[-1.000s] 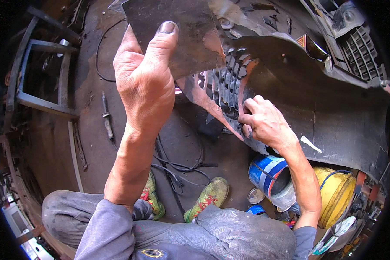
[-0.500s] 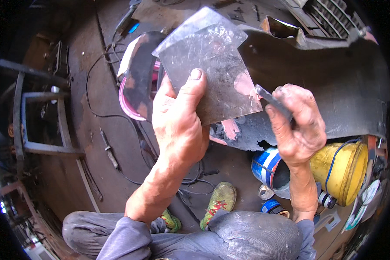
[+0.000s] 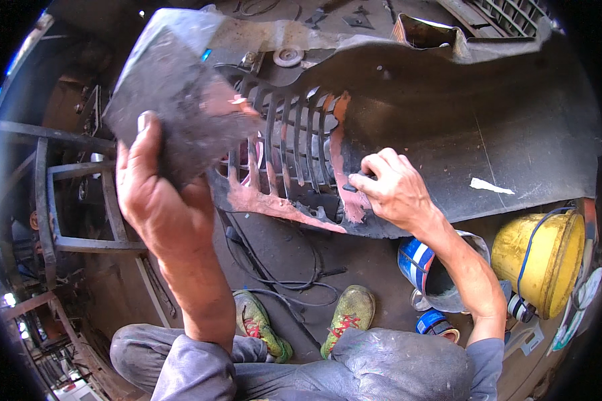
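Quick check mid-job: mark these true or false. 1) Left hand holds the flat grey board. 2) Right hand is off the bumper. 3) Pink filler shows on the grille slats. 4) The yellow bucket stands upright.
1) True: the left hand grips the flat grey board.
2) False: the right hand presses on the dark bumper panel.
3) True: pink filler covers part of the grille slats.
4) False: the yellow bucket lies tipped on its side.
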The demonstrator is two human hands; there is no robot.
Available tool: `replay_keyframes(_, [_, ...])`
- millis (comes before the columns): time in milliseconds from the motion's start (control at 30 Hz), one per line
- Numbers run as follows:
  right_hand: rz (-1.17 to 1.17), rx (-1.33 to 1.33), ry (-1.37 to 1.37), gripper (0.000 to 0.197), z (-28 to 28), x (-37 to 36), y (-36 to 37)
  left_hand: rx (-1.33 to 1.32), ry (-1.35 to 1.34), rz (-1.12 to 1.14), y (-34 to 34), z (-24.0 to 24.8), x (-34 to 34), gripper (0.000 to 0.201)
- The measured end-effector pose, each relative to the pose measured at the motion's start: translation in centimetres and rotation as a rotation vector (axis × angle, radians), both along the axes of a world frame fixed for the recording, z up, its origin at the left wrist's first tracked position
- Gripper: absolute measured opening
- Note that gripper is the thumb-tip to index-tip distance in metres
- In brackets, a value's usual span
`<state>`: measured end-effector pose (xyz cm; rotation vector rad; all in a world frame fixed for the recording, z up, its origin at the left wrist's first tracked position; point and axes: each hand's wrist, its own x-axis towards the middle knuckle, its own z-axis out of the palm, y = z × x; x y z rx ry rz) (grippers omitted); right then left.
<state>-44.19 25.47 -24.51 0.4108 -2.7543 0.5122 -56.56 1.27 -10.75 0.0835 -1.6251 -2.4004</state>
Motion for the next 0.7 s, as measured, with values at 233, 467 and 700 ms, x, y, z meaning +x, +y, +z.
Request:
replay_keyframes(233, [0.122, 0.18, -0.072, 0.017, -1.3, -2.7, -0.5, -0.125, 0.098, 0.188, -1.8, -0.2, -0.7, 0.03])
replay_keyframes(467, [0.037, 0.204, -0.021, 0.012, 0.2, -2.9, 0.8, -0.087, 0.038, 0.25, -2.5, -0.5, -1.2, 0.031])
replay_keyframes(700, [-0.057, 0.158, -0.009, 0.017, 0.8, -2.0, 1.7, -0.1, 0.083, 0.102, -3.9, -0.6, -1.8, 0.029])
